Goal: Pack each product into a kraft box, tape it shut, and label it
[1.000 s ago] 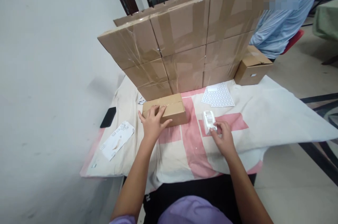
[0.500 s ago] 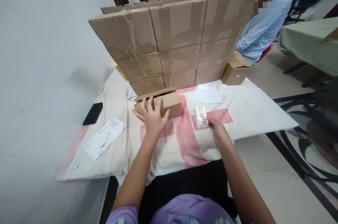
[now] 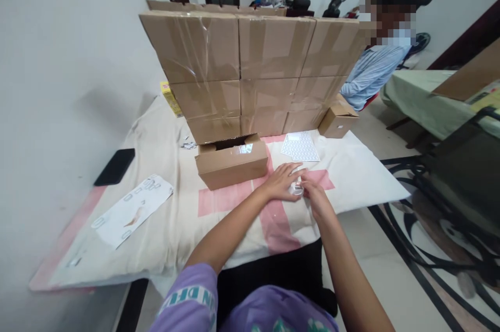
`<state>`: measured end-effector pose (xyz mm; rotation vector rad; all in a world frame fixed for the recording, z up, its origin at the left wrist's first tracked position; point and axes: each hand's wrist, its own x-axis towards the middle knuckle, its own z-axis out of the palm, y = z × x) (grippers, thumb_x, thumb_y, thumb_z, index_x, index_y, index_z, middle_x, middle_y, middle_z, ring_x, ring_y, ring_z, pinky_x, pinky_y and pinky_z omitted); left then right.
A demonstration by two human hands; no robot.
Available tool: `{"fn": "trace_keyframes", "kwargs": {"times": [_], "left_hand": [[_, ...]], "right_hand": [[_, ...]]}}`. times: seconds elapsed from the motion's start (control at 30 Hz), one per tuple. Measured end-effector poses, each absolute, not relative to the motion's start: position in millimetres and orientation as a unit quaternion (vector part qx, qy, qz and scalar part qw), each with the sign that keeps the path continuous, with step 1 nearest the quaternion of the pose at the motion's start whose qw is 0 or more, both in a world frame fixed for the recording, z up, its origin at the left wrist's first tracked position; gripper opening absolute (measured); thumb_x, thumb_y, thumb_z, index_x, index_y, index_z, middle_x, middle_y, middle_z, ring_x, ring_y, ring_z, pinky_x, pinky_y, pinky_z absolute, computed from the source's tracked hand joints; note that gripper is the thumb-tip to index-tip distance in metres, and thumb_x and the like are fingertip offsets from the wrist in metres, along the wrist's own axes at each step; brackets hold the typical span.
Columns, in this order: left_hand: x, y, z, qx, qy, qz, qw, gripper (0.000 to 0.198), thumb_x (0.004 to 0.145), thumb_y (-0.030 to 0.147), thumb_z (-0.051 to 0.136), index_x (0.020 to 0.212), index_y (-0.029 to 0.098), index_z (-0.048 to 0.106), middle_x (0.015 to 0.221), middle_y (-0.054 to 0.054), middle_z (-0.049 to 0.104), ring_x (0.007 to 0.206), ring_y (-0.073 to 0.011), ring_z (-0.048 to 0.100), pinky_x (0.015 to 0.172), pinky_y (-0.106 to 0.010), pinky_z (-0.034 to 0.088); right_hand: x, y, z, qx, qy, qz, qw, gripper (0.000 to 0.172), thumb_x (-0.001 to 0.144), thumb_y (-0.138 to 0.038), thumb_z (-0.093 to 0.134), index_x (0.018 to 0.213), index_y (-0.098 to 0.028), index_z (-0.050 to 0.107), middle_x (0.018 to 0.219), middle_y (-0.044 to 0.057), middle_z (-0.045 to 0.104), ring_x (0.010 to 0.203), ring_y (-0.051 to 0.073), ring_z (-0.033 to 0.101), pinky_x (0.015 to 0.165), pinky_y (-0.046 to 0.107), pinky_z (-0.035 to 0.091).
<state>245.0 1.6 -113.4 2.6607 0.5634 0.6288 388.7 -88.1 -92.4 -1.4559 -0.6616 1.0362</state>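
My left hand (image 3: 280, 184) is wrapped over a small white tape dispenser (image 3: 297, 189) on the cloth, holding it from the left. At the dispenser's right side, the fingers of my right hand (image 3: 315, 196) are pinched together at the tape end; the strip itself hardly shows. To the left of both hands lies a brown cardboard box (image 3: 234, 166), its top partly open along the back. A shiny piece of clear tape (image 3: 244, 149) sticks to the box's upper edge.
Printed sheets (image 3: 300, 147) lie behind my hands. A tall wall of taped cartons (image 3: 269, 48) stands at the back, with a small carton (image 3: 338, 118) beside it. Leftward are a paper strip (image 3: 133, 209) and a black phone (image 3: 115, 167). A person (image 3: 380, 69) sits beyond the cartons.
My left hand has left the cardboard box and moved right onto the tape dispenser. Tape now shows on the box's edge. My right hand stays by the dispenser; the view has shifted.
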Motion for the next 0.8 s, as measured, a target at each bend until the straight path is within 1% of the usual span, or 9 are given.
{"fn": "trace_keyframes", "kwargs": {"times": [0.1, 0.17, 0.23, 0.3, 0.4, 0.53, 0.67, 0.73, 0.8], "left_hand": [[243.1, 3.2, -120.5, 0.931, 0.189, 0.251, 0.184, 0.095, 0.081, 0.051, 0.074, 0.162, 0.021, 0.035, 0.170, -0.016, 0.031, 0.156, -0.0322, 0.031, 0.127, -0.050, 0.030], [242.5, 2.6, -123.3, 0.929, 0.187, 0.260, 0.184, 0.092, 0.082, 0.051, 0.074, 0.161, 0.022, 0.037, 0.168, -0.017, 0.035, 0.154, -0.0325, 0.033, 0.126, -0.050, 0.030], [242.3, 1.8, -124.4, 0.930, 0.186, 0.263, 0.179, 0.087, 0.083, 0.050, 0.074, 0.159, 0.022, 0.041, 0.165, -0.017, 0.039, 0.153, -0.0329, 0.035, 0.126, -0.051, 0.029], [242.0, 1.0, -124.5, 0.929, 0.184, 0.270, 0.172, 0.084, 0.083, 0.047, 0.073, 0.157, 0.023, 0.043, 0.164, -0.017, 0.040, 0.153, -0.0330, 0.035, 0.125, -0.052, 0.028], [241.1, 0.0, -124.0, 0.925, 0.196, 0.277, 0.174, 0.088, 0.083, 0.048, 0.073, 0.160, 0.025, 0.039, 0.166, -0.016, 0.038, 0.153, -0.0336, 0.034, 0.124, -0.056, 0.026], [240.8, -0.1, -124.9, 0.924, 0.204, 0.271, 0.177, 0.091, 0.083, 0.051, 0.072, 0.163, 0.027, 0.034, 0.167, -0.016, 0.037, 0.153, -0.0346, 0.034, 0.123, -0.059, 0.022], [240.1, 0.5, -125.5, 0.926, 0.197, 0.274, 0.168, 0.090, 0.085, 0.056, 0.070, 0.163, 0.027, 0.034, 0.170, -0.018, 0.031, 0.154, -0.0358, 0.033, 0.118, -0.056, 0.029], [239.0, 0.3, -124.4, 0.928, 0.198, 0.268, 0.170, 0.090, 0.086, 0.061, 0.068, 0.163, 0.027, 0.034, 0.171, -0.018, 0.029, 0.153, -0.0366, 0.034, 0.115, -0.055, 0.033], [237.7, -0.3, -122.6, 0.929, 0.201, 0.258, 0.173, 0.090, 0.087, 0.062, 0.067, 0.163, 0.028, 0.034, 0.171, -0.019, 0.028, 0.152, -0.0371, 0.035, 0.113, -0.055, 0.034]], "right_hand": [[387.1, -86.3, -94.1, -0.635, -0.288, 0.420, 0.581, 0.025, 0.059, -0.034, 0.079, 0.079, -0.021, 0.074, 0.092, 0.003, 0.075, 0.086, 0.022, 0.067, 0.077, 0.032, 0.050], [386.3, -87.0, -93.2, -0.642, -0.306, 0.404, 0.576, 0.022, 0.062, -0.038, 0.080, 0.072, -0.021, 0.070, 0.096, 0.005, 0.074, 0.089, 0.022, 0.067, 0.079, 0.033, 0.051], [384.8, -90.6, -90.8, -0.649, -0.330, 0.390, 0.564, 0.027, 0.067, -0.043, 0.081, 0.066, -0.021, 0.066, 0.098, 0.006, 0.074, 0.095, 0.023, 0.067, 0.082, 0.034, 0.051], [382.3, -97.0, -88.3, -0.655, -0.342, 0.370, 0.563, 0.033, 0.069, -0.046, 0.082, 0.063, -0.021, 0.062, 0.094, 0.006, 0.073, 0.097, 0.024, 0.067, 0.082, 0.034, 0.052], [377.5, -108.8, -87.0, -0.662, -0.335, 0.343, 0.576, 0.038, 0.071, -0.047, 0.084, 0.060, -0.021, 0.059, 0.081, 0.003, 0.070, 0.086, 0.021, 0.065, 0.077, 0.032, 0.050], [370.7, -121.0, -90.7, -0.668, -0.313, 0.342, 0.583, 0.032, 0.072, -0.044, 0.083, 0.063, -0.020, 0.063, 0.069, -0.002, 0.063, 0.070, 0.014, 0.057, 0.070, 0.028, 0.046], [363.1, -127.6, -93.1, -0.667, -0.289, 0.358, 0.587, 0.031, 0.073, -0.042, 0.082, 0.065, -0.019, 0.063, 0.063, -0.002, 0.063, 0.061, 0.011, 0.055, 0.063, 0.026, 0.045], [359.4, -129.6, -90.8, -0.661, -0.274, 0.378, 0.588, 0.032, 0.072, -0.043, 0.082, 0.066, -0.019, 0.062, 0.062, -0.001, 0.065, 0.059, 0.011, 0.057, 0.059, 0.026, 0.045], [356.8, -131.1, -86.4, -0.653, -0.248, 0.403, 0.591, 0.033, 0.070, -0.043, 0.085, 0.069, -0.019, 0.062, 0.064, 0.000, 0.067, 0.058, 0.012, 0.061, 0.053, 0.024, 0.045]]}}
